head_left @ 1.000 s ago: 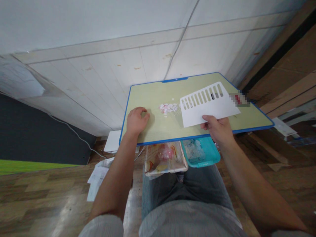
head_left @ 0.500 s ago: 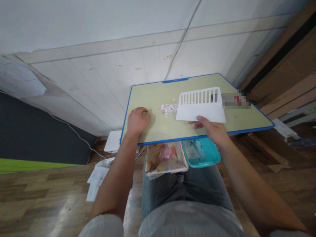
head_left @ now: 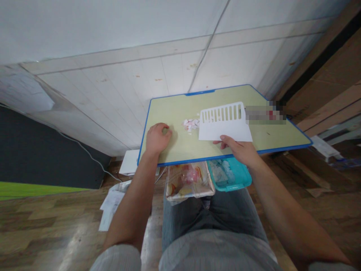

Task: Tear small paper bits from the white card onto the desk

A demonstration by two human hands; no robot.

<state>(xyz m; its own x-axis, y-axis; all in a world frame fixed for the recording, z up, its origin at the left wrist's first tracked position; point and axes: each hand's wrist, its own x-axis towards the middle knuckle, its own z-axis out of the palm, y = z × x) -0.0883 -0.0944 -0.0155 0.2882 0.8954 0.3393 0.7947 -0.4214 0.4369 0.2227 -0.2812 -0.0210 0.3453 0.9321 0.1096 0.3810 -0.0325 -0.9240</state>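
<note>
My right hand (head_left: 239, 149) grips the lower edge of a white slotted sheet (head_left: 224, 131), thumb on top and fingers underneath. A row of long slots runs along the sheet's far side. Just left of the sheet lies a small pile of white and pinkish scraps (head_left: 191, 124), partly covered by it. My left hand (head_left: 158, 138) rests on the left part of the yellowish table (head_left: 180, 148), fingers loosely curved, with a gap between thumb and forefinger and nothing visible in it.
Below the table's blue front edge are a lined bin (head_left: 210, 188) with wrappers and a turquoise basket (head_left: 242, 182). A pixelated item (head_left: 262, 115) lies at the table's right. White wall panels (head_left: 126, 82) stand behind; cardboard (head_left: 324, 86) is at the right.
My right hand has moved slightly left with the slotted sheet, which now covers more of the scraps' right side. The left hand has stayed in place.
</note>
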